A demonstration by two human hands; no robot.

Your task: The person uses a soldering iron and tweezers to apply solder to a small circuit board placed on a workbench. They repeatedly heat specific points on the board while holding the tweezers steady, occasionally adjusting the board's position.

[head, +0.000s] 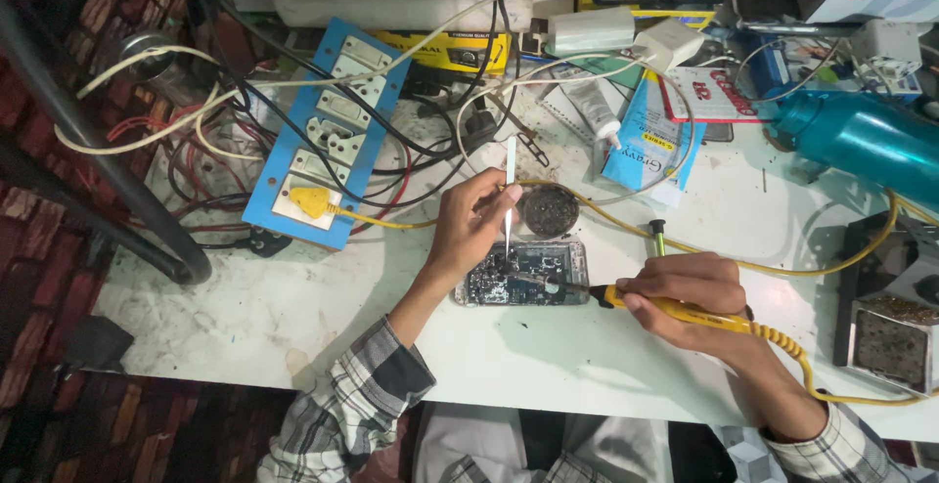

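An opened phone with its circuit board exposed lies on the white worktable. My left hand holds thin tweezers upright, their tips touching the board. My right hand grips a yellow soldering iron like a pen. Its dark tip rests on the board's right part. A yellow cord runs from the iron's back toward the right.
A blue switchboard with a yellow plug sits at the left among tangled wires. A round dark tin stands behind the phone. A teal hot-air gun lies at the right, with a metal stand below it. Chargers, boxes and tubes crowd the back.
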